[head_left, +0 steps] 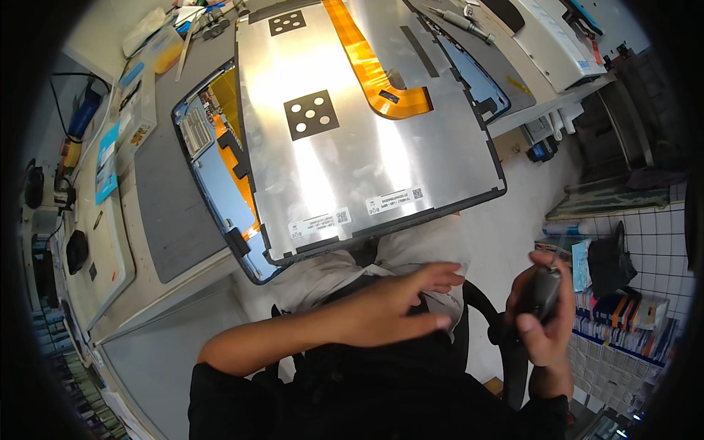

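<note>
A large silver display panel (pixel 352 125) lies face down on a blue-edged laptop lid shell (pixel 220 183), with an orange flat cable (pixel 367 66) across its back. It overhangs the bench's near edge above my lap. My left hand (pixel 396 304) hovers flat and empty over my lap, fingers spread, just below the panel's near edge. My right hand (pixel 543 315) is off to the right of the chair, closed around a small dark grey device (pixel 544 292).
A grey work mat (pixel 169 198) covers the bench (pixel 139 279). Tools and small boxes (pixel 147 103) crowd the far left. A screwdriver (pixel 462 20) and a white box (pixel 550 37) lie at the far right. Shelves with packages (pixel 623 315) stand to my right.
</note>
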### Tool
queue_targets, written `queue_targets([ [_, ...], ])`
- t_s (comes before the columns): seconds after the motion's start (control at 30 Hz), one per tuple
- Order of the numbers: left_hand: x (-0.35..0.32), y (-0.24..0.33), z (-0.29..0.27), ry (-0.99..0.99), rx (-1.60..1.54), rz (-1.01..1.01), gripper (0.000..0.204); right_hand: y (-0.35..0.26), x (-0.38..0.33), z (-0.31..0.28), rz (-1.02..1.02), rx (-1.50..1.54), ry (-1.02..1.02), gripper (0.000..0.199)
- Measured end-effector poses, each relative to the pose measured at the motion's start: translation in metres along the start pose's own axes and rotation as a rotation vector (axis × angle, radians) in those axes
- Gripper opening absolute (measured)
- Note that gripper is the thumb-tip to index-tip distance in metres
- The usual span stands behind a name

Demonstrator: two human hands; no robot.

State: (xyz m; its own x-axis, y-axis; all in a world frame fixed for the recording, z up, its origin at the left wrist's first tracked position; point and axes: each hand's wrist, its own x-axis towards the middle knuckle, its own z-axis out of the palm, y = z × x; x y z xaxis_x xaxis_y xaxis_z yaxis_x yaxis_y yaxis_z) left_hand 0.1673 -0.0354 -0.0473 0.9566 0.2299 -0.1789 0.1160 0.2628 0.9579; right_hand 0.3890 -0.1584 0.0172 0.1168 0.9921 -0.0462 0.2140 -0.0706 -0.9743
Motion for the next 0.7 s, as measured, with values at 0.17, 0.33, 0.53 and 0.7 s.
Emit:
queue_targets([
  [0.17, 0.001, -0.001, -0.009, 0.161, -0.510, 0.273, 0.060, -0.020, 0.008, -0.006, 0.243, -0.340, -0.279, 0.065],
  [0.33, 0.001, 0.005, -0.010, 0.202, -0.620, 0.325, 0.058, -0.029, 0.017, 0.006, 0.293, -0.406, -0.408, 0.065],
  [0.53, -0.001, 0.011, -0.008, 0.168, -0.663, 0.350, 0.057, -0.029, 0.017, 0.006, 0.254, -0.419, -0.422, 0.065],
  [0.7, -0.001, 0.009, -0.007, 0.172, -0.665, 0.347, 0.059, -0.030, 0.018, 0.007, 0.277, -0.450, -0.430, 0.065],
])
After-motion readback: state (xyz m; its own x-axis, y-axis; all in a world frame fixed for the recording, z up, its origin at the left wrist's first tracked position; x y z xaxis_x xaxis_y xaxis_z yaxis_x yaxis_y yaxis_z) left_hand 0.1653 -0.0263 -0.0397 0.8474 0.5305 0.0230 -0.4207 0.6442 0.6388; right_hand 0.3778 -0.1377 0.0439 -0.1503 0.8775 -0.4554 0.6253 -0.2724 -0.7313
